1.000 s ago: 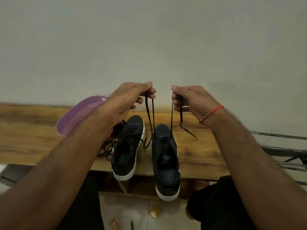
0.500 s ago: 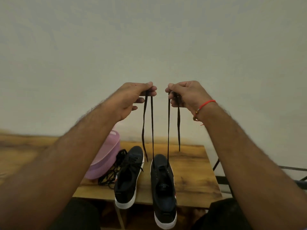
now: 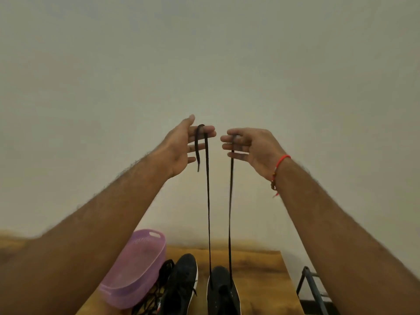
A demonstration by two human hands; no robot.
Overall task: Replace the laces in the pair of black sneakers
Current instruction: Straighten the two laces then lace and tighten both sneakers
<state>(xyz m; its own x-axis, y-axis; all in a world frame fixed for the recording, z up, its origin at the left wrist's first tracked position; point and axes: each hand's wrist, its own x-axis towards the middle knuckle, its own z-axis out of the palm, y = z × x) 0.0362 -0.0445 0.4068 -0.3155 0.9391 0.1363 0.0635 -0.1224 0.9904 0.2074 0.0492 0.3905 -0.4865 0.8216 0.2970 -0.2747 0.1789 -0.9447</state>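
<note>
Nearest the camera, two bare forearms reach up and forward, the right one wearing a thin red thread bracelet (image 3: pixel 280 159) at the wrist. Below them, at the near edge of the wooden desk (image 3: pixel 256 264) with its warm, streaked grain, stand two black sneakers with a fine woven upper and white sole rim: the left sneaker (image 3: pixel 181 285) beside a loose tangle of black laces (image 3: pixel 156 294), the right sneaker (image 3: pixel 223 289) just to its right; both heels are cut off by the bottom of the view. A translucent purple plastic basket (image 3: pixel 136 269), oval with a perforated wall, lies tipped toward the desk's left side, partly hidden by the left arm. A dark metal frame (image 3: pixel 311 289) shows past the desk's right edge. From the right sneaker a flat black lace (image 3: pixel 208 201) rises in two taut strands. The left hand (image 3: pixel 181 146) has straight fingers, the lace end draped over them and hanging down in a short tail. The right hand (image 3: pixel 247 144) holds the other strand against loosely bent fingers; motion blur makes the exact grip hard to make out. Behind is a plain pale wall (image 3: pixel 204 53).
</note>
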